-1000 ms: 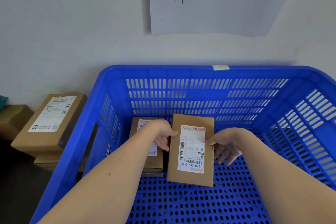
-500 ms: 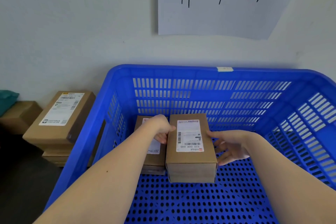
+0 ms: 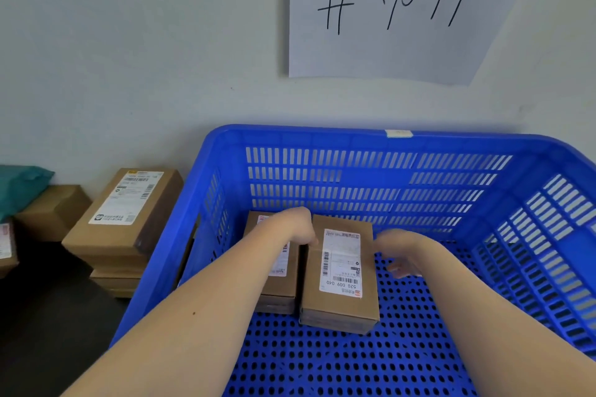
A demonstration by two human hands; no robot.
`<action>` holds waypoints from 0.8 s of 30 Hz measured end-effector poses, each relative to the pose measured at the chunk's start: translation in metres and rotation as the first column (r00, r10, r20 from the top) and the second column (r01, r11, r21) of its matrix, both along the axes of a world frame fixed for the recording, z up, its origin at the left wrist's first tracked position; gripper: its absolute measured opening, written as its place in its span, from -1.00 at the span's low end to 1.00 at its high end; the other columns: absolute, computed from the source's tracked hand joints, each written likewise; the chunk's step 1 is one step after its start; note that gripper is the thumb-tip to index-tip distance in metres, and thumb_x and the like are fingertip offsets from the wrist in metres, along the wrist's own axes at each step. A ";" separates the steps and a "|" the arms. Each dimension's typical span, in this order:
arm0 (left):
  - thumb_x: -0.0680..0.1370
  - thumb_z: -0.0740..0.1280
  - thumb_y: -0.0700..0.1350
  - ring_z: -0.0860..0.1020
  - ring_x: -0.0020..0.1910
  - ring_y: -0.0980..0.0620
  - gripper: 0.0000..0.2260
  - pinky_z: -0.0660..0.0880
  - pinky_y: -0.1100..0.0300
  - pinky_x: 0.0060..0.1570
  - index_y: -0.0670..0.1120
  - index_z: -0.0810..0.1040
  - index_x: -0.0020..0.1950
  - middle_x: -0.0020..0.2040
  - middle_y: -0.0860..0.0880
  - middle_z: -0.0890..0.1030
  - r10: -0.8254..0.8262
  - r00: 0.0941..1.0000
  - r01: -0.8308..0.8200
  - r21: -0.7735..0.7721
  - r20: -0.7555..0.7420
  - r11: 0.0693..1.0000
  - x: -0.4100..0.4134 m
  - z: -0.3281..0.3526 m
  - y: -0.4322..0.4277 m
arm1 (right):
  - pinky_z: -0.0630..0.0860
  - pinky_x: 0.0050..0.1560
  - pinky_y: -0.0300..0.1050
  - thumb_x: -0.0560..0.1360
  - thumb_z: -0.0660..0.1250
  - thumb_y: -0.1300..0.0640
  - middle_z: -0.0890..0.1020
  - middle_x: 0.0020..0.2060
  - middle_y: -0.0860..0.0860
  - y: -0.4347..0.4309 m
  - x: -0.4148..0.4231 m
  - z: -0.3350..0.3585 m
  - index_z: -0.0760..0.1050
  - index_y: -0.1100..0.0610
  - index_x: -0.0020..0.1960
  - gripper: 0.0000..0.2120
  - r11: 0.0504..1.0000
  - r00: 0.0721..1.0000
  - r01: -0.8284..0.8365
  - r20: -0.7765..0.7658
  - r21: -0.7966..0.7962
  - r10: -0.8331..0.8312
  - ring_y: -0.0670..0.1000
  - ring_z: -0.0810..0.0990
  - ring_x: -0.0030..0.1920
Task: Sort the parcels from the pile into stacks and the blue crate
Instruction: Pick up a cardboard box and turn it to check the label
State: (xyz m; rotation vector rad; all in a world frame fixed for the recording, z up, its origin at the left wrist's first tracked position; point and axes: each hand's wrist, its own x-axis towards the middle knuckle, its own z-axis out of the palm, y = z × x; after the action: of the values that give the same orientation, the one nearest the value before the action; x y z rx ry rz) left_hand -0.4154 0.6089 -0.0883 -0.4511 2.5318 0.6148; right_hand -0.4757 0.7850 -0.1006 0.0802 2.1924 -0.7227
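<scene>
The blue crate (image 3: 322, 135) stands against the wall. Two brown parcels lie flat side by side on its perforated floor at the left. The right parcel (image 3: 342, 267) carries a white label reading 520 009 040. My left hand (image 3: 298, 226) grips its far left edge, thumb on top and fingers down in the gap beside the left parcel (image 3: 280, 280). My right hand (image 3: 400, 251) is at the parcel's right side, its thumb near the edge and its fingers relaxed off the box.
Left of the crate, on the dark floor, stands a stack of brown labelled parcels (image 3: 129, 209). Further left are another brown box (image 3: 51, 209), a teal bag (image 3: 19, 184) and a labelled box (image 3: 6, 248) at the frame edge. A handwritten paper sign (image 3: 387, 10) hangs above the crate.
The labelled parcel went from tilted upright in both hands to lying flat on the crate floor beside the other parcel. My right hand's fingers have come off its side.
</scene>
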 end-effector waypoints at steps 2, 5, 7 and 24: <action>0.59 0.30 -0.07 0.52 0.16 -0.12 -0.66 0.46 0.07 0.10 -0.23 0.47 0.29 0.23 -0.16 0.53 -0.054 0.997 0.051 -0.055 -0.052 0.997 0.003 0.013 -0.002 | 0.49 0.25 0.05 0.62 0.21 0.11 0.33 0.45 0.18 -0.008 0.004 0.014 0.19 0.21 0.50 -0.50 0.998 0.991 -0.063 -0.117 0.018 0.065 0.16 0.48 0.31; 0.58 0.31 -0.07 0.46 0.00 -0.01 -0.71 0.43 0.13 0.02 -0.15 0.50 0.26 0.09 -0.06 0.51 -0.113 0.981 0.097 -0.108 -0.154 0.989 0.010 0.033 -0.004 | 0.47 0.22 0.05 0.60 0.17 0.23 0.47 0.32 0.23 -0.025 0.014 0.043 0.38 0.30 0.39 -0.63 0.991 0.947 -0.136 -0.294 -0.008 0.128 0.15 0.51 0.26; 0.57 0.31 -0.06 0.48 0.01 -0.01 -0.76 0.44 0.12 0.05 -0.07 0.50 0.22 0.06 -0.06 0.50 -0.135 0.963 0.101 -0.154 -0.232 0.983 0.020 0.047 -0.006 | 0.50 0.03 -0.01 0.58 0.17 0.26 0.54 0.24 0.24 -0.038 0.025 0.062 0.47 0.30 0.30 -0.67 0.985 0.905 -0.170 -0.402 -0.037 0.141 0.10 0.57 0.08; 0.56 0.30 -0.06 0.48 0.27 -0.01 -0.65 0.43 0.11 0.22 -0.02 0.47 0.36 0.31 0.00 0.52 0.043 0.759 -0.197 -0.166 -0.649 0.966 0.183 0.126 -0.127 | 0.42 -0.19 -0.16 0.47 0.15 0.29 0.55 -0.13 0.00 -0.174 0.166 0.148 0.61 0.06 0.09 -0.66 0.913 0.657 -0.355 -0.749 -0.201 0.091 0.04 0.49 -0.25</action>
State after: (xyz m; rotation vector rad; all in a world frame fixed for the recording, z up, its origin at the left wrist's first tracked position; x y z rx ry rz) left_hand -0.2324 0.4817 0.0376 -0.5611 3.2806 0.6052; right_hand -0.3100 0.6114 0.0477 -0.7889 2.7023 -1.1011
